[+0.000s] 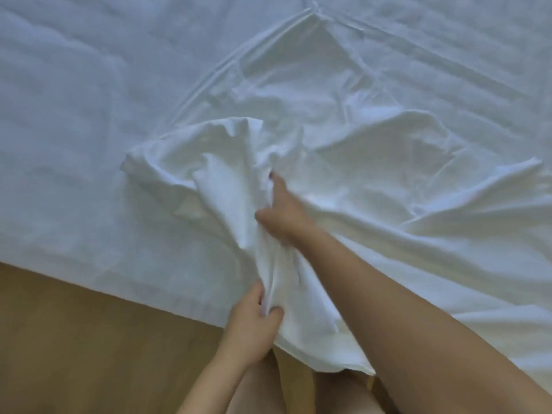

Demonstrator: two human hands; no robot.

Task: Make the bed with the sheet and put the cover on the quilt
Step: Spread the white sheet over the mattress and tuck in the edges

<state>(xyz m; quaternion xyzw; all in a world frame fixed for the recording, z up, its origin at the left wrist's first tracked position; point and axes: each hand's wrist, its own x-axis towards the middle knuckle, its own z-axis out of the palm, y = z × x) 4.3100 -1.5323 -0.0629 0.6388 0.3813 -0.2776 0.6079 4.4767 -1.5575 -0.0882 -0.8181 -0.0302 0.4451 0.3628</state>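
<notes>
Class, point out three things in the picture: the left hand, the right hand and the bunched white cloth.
left hand [253,324]: head view, back of the hand.
right hand [282,212]: head view, back of the hand.
bunched white cloth [218,174]: head view, raised fold left of the right hand.

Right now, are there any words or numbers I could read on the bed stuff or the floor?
None: no words, numbers, labels or signs show on the bunched cloth, the bed or the floor.
</notes>
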